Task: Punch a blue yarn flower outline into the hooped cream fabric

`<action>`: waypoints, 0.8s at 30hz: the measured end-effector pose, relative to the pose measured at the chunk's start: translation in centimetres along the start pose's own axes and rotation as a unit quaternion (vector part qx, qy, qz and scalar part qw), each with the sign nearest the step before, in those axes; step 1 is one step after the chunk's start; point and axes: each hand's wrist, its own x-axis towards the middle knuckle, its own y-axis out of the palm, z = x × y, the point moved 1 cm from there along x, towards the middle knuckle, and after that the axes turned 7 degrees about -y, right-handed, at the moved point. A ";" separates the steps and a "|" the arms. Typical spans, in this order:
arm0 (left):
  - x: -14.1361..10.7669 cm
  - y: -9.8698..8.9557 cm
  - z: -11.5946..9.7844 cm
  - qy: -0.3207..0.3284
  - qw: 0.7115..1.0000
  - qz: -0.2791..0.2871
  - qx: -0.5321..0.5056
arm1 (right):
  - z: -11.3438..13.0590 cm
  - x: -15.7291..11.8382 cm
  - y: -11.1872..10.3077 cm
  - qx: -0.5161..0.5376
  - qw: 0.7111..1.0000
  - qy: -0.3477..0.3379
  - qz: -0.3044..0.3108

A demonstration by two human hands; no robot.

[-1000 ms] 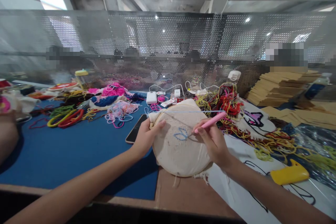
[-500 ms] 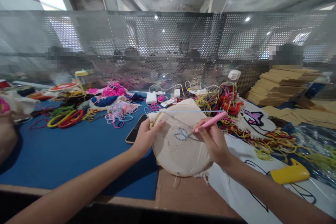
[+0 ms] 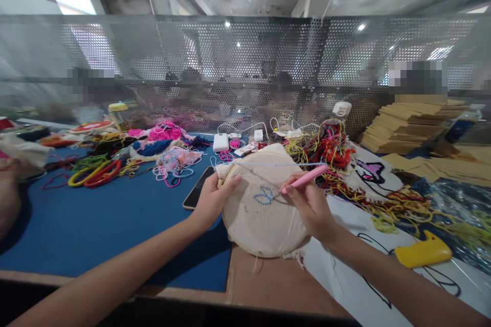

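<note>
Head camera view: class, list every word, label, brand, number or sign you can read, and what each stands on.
No text can be read.
Small white packet beyond the hooped fabric: any print is too small.
Bottle at far right: any lettering is too blurred.
White paper: black curved lines, no readable letters.

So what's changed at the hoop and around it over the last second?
The right hand and pink tool have shifted slightly left, toward the blue stitches. At the left edge, a co-worker's hand has drawn a little further left. Nothing was taken hold of or let go. The left hand stayed on the hoop; the phone stayed put.
</note>
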 end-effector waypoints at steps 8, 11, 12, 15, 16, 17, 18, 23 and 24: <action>0.0 0.1 -0.1 -0.006 1.000 0.001 -0.028 | -0.3 -0.3 0.0 -0.041 0.999 -0.019 0.017; 0.0 0.2 -0.1 -0.012 0.999 0.004 -0.043 | -0.3 -0.3 0.1 -0.042 0.999 -0.017 0.028; 0.0 0.2 -0.2 -0.013 0.999 0.004 -0.045 | -0.3 -0.3 0.1 -0.045 0.998 -0.018 0.031; 0.0 0.2 -0.2 -0.012 0.999 0.006 -0.048 | -0.2 -0.2 0.1 -0.066 0.997 -0.029 0.032; 0.0 0.2 -0.2 -0.011 0.999 0.006 -0.048 | -0.2 -0.1 0.0 -0.075 0.996 -0.036 0.029; 0.0 0.2 -0.2 -0.012 0.999 0.006 -0.048 | -0.2 -0.1 0.0 -0.086 0.995 -0.044 0.025; 0.0 0.2 -0.2 -0.013 0.999 0.005 -0.047 | -0.2 0.0 -0.1 -0.098 0.994 -0.053 0.021; -0.1 0.2 -0.2 -0.007 0.999 0.001 -0.033 | 0.1 0.1 -0.2 -0.132 0.989 -0.073 0.010; -0.1 0.2 -0.2 -0.006 1.000 0.000 -0.028 | 0.1 0.2 -0.3 -0.131 0.989 -0.072 0.006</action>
